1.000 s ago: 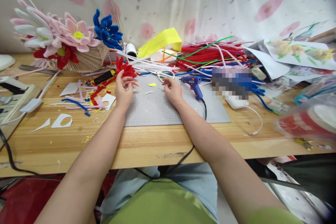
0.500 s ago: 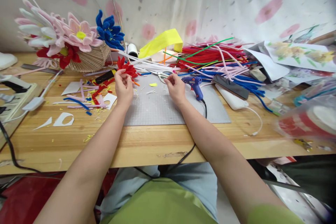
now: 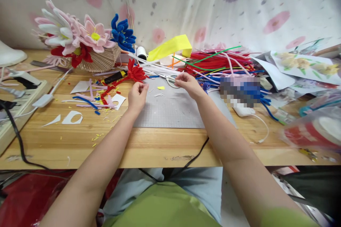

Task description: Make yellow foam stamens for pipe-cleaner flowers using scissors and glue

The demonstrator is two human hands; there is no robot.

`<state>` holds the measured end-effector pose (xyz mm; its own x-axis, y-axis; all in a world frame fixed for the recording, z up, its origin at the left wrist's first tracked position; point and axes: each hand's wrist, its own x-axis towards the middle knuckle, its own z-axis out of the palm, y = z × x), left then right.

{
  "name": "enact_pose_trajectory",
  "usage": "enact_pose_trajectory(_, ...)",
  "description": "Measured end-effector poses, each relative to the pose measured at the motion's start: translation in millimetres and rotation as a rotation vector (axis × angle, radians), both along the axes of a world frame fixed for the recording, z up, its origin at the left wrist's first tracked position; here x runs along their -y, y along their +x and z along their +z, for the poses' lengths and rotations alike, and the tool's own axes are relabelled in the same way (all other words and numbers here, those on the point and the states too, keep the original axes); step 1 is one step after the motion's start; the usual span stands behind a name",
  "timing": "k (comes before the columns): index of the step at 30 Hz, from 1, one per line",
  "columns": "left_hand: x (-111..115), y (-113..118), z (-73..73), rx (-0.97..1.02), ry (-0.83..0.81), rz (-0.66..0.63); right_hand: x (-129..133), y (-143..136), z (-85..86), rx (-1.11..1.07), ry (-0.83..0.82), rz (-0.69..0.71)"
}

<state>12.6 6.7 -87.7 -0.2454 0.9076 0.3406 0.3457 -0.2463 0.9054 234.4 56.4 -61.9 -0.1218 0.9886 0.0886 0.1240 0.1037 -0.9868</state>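
Note:
My left hand [image 3: 137,96] is closed in a pinch over the left edge of the grey cutting mat [image 3: 170,117]; what its fingers hold, if anything, is too small to see. Just behind it lies a red fuzzy flower [image 3: 135,71]. My right hand [image 3: 189,84] has its fingertips pressed together beside the handles of the scissors [image 3: 172,82], and I cannot tell whether they touch. A blue glue gun [image 3: 206,86] is mostly hidden behind the right wrist. A yellow scrap [image 3: 161,88] and short white bits [image 3: 159,94] lie between the hands.
Fuzzy flowers [image 3: 93,34] stand back left, above fuzzy-stem offcuts [image 3: 87,103] and a power strip [image 3: 21,110]. Bundled red stems [image 3: 213,62] and a yellow strip [image 3: 170,46] lie at the back. Right are papers [image 3: 298,60], a blurred-out patch [image 3: 239,92] and a bagged red cup [image 3: 306,131].
My left hand has come down and right, away from the red flower. My right hand has shifted right, covering most of the glue gun. The whole view has shifted slightly.

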Motion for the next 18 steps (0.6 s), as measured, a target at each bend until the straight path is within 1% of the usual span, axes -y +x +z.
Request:
enact_pose_trajectory(3, 0.4, 14.0, 3.8, -0.121, -0.003, -0.068, 1.1, -1.2, -1.4, -0.138, -0.123, 0.075)
enact_pose_trajectory(6, -1.2, 30.1, 9.0, -0.263, -0.085, -0.170, 1.9, -3.2, -0.7, -0.232, -0.159, 0.086)
enact_pose_trajectory(9, -5.4, 46.9, 10.1, -0.221, -0.155, -0.272, 3.8, -7.2, 1.7, -0.342, -0.192, 0.112)
enact_pose_trajectory(13, -9.0, 64.8, 10.9, -0.116, -0.208, -0.292, 8.7, -15.5, 3.9, -0.438, -0.237, 0.158)
enact_pose_trajectory(16, -8.3, 67.7, 13.6, -0.087, -0.226, -0.277, 11.2, -17.4, 4.1, -0.459, -0.261, 0.159)
enact_pose_trajectory(18, -8.5, 61.6, 15.1, -0.123, -0.226, -0.261, 11.3, -12.4, 4.9, -0.454, -0.249, 0.118)
